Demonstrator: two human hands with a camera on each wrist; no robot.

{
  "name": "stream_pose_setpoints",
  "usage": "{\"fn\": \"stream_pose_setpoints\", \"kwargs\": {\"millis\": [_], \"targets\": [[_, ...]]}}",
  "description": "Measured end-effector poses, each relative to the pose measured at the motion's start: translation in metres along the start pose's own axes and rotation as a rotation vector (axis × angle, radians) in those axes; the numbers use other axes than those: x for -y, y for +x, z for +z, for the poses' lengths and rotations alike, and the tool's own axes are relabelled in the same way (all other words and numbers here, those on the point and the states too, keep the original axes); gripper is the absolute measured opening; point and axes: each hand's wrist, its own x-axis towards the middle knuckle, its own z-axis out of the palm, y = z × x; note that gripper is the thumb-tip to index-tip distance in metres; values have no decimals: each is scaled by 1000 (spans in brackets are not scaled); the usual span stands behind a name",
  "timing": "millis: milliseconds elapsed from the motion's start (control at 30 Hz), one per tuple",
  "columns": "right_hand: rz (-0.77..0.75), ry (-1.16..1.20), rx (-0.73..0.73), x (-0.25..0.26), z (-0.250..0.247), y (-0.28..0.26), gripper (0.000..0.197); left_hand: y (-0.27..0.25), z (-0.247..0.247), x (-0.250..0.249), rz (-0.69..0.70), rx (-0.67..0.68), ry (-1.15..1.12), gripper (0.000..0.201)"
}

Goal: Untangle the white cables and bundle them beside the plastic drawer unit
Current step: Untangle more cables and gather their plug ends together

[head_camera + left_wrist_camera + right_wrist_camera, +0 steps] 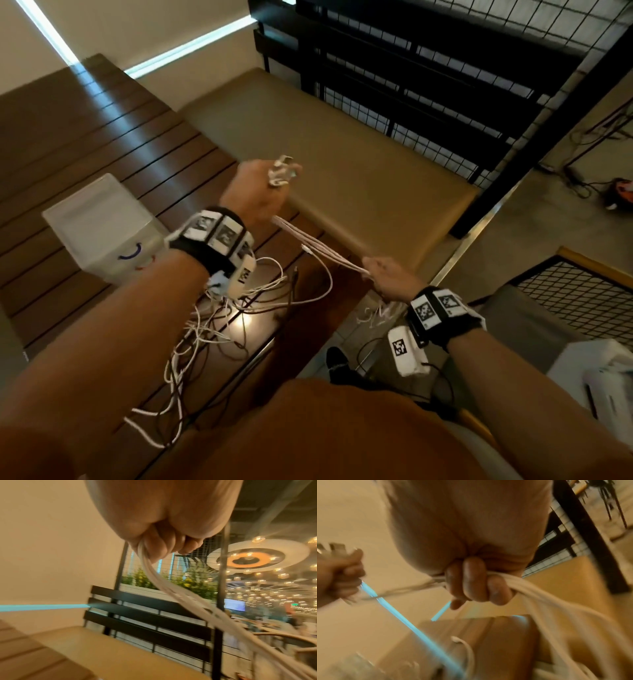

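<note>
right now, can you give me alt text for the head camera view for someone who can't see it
Two hands pull a bunch of white cables taut above a slatted wooden table: the left hand grips the plug ends, the right hand the other end. Loose cables lie tangled beside a plastic drawer unit.

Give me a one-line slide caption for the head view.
Both hands, left and right, hold a group of white cables taut between them above the slatted table, beside the plastic drawer unit.
</note>
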Motion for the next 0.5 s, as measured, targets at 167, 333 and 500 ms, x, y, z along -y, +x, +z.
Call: {"fn": "stream_pose_setpoints", "kwargs": {"millis": [167, 333, 500], "targets": [[50, -103, -171, -9, 8, -1, 21, -6, -20, 33, -44, 83, 136, 37], [-120, -11, -339, 60, 13, 0, 15, -33, 13, 17, 64, 216, -95, 12], [-215, 101, -296, 90, 13, 3, 15, -44, 21, 2, 139, 380, -83, 35]]}}
